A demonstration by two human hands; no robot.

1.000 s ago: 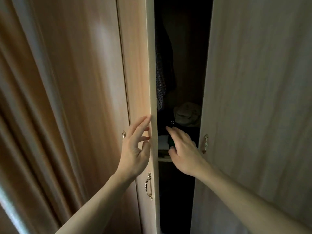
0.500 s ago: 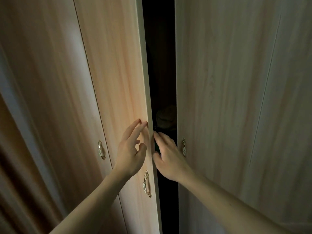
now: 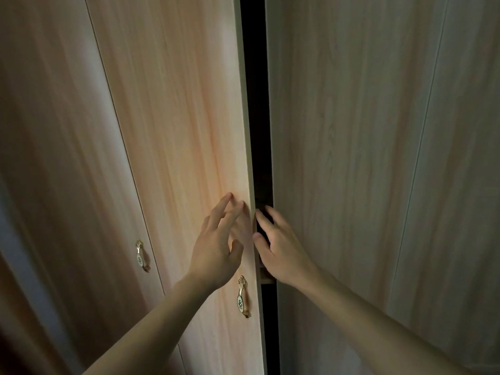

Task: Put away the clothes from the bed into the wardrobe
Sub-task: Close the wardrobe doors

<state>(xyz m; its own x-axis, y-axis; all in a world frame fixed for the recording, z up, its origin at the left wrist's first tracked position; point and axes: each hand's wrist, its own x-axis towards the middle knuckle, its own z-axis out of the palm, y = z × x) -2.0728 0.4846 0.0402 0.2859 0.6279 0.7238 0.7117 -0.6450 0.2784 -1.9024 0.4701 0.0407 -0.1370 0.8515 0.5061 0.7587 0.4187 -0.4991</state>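
Wardrobe (image 3: pixel 351 158): doors nearly shut, dark gap narrower than a second ago, clothes inside no longer visible. Left hand (image 3: pixel 216 255) flat on left door (image 3: pixel 176 131), fingers straight, holding nothing. Right hand (image 3: pixel 281 253) relaxed at the gap, empty. Putting-away apparently finishing.

Only a narrow dark gap (image 3: pixel 259 131) stands between the left door (image 3: pixel 176 131) and the right door (image 3: pixel 338 131). The right hand (image 3: pixel 281 250) partly fills it, fingers at the gap's edge; a shelf edge (image 3: pixel 266 279) crosses below.
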